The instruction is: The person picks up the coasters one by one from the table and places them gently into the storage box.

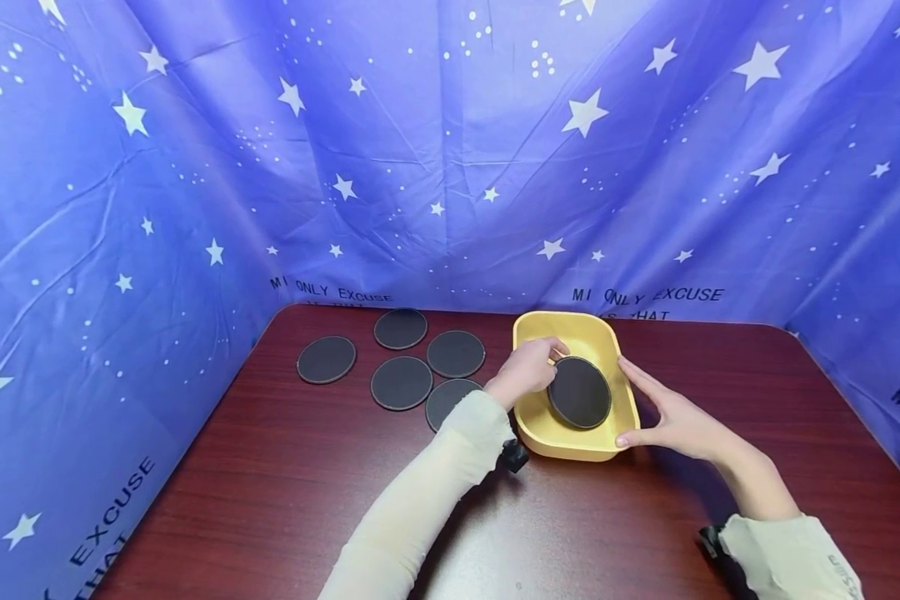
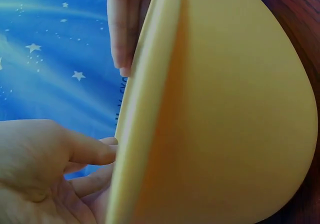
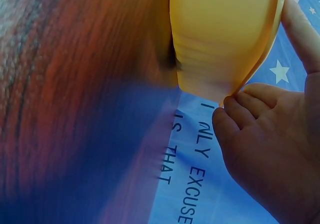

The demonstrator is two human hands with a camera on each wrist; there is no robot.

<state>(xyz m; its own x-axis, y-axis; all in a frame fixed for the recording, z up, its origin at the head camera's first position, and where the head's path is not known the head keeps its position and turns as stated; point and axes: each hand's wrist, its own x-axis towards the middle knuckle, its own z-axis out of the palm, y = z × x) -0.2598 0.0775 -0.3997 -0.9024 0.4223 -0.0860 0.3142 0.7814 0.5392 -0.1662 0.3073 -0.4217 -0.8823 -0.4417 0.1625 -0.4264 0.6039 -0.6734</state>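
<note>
A yellow rounded basin point(image 1: 570, 450) stands toward the back right of the table. Over its inside, my left hand point(image 1: 527, 369) pinches the edge of a black round coaster point(image 1: 581, 393), which is tilted. In the left wrist view the basin's wall point(image 2: 240, 104) hides that coaster, and part of the left hand point(image 2: 40, 169) shows behind the rim. My right hand point(image 1: 678, 421) rests against the basin's right side, thumb and fingers spread along the wall. The right wrist view has its fingertips touching the basin point(image 3: 225, 34) near the rim.
Left of the basin lie several more black coasters, among them one at far left point(image 1: 326, 360), one at the back point(image 1: 401, 328) and one nearer point(image 1: 402, 383). The left forearm partly covers another coaster point(image 1: 444, 402). A blue star-patterned curtain point(image 1: 435, 150) hangs around the dark red table point(image 1: 270, 500).
</note>
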